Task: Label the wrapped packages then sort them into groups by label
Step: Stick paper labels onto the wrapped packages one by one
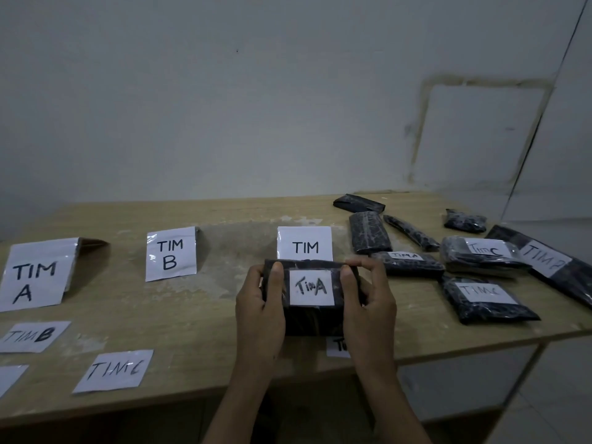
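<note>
While the left hand (259, 312) and the right hand (368, 309) are gripping a dark wrapped package (315, 322) by its two ends, they are holding it over the near middle of the wooden table (192, 315), with its face turned toward the camera. Each thumb is pressing on that face, one on either side of a white label (311, 287) reading "TimA", and the other fingers are curling round the back.

Just beyond the package, a standing TIM sign (304, 243) is showing only its top word, since the package is covering its lower part. Further left, the TIM B sign (171, 254) and the TIM A sign (35, 277) are standing well apart.

Loose paper is lying at the near left: a TIMB slip (32, 336), a TIMC slip (113, 370) and a cut-off slip (9, 378) at the frame edge. Another hidden slip (339, 346) is peeking out below the held package, its writing mostly covered.

At the far right, a cluster of plain dark packages (368, 232) is lying scattered. Nearer, a TimA package (413, 267) is lying just beside the right hand. Right of it a TimC package (480, 257) is resting, with a second TIMC package (490, 310) nearer still. A long package (570, 277) is lying at the right edge, the last letter of its label unclear.
</note>
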